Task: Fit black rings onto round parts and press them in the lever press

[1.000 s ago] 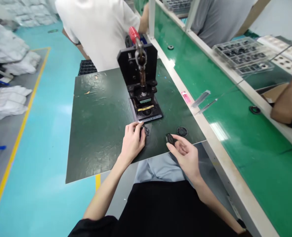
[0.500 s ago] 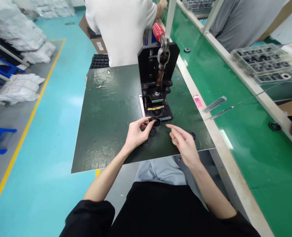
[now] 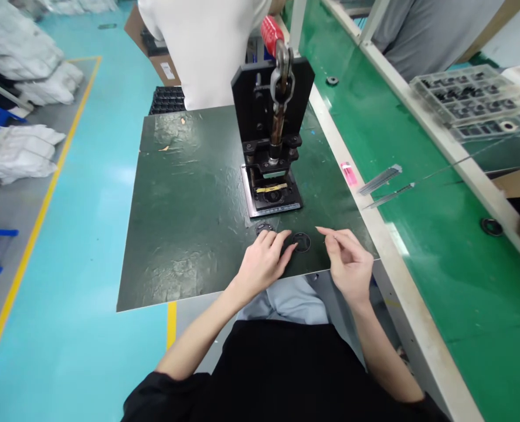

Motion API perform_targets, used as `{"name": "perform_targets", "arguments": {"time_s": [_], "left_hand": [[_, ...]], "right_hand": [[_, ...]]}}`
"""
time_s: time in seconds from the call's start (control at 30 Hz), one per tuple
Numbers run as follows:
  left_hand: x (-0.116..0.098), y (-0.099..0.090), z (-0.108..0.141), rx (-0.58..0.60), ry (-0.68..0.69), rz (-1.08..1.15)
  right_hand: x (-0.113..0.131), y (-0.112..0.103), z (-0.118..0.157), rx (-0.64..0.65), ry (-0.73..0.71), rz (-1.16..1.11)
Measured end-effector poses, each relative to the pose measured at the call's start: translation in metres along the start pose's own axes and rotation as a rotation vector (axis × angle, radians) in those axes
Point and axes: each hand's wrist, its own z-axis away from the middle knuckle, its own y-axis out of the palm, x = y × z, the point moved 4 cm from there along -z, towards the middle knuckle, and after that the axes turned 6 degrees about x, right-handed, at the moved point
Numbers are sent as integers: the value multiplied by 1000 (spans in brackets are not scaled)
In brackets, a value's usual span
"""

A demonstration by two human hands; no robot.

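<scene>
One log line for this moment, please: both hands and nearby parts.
left hand: by black ring | right hand: empty | second ring: on mat, between hands

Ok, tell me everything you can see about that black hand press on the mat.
The black metal hand press stands upright on the dark green mat. A tall back plate carries a rust-brown ram topped by a steel link, with a red grip behind it. Its base plate has a silver edge, a yellow tape strip and a round recess. Neither the left hand nor the right hand touches it.
</scene>
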Motion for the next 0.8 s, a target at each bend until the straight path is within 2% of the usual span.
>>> {"name": "perform_targets", "arguments": {"time_s": [0.13,0.23,0.33,0.43,0.63,0.8], "left_hand": [[-6,3,3,-80,22,125],[-9,12,-3,9,50,181],[-7,20,-8,110,15,267],[-2,20,-6,106,-47,354],[3,18,1,64,-109,421],[7,22,1,51,-145,483]], "right_hand": [[-5,-9,12,-25,-17,102],[-8,-12,17,31,-78,222],[-9,-9,19,95,-117,265],[-9,-7,20,112,-128,236],[-8,4,6,-43,-122,60],[-6,23,-21,11,-93,1]]}}
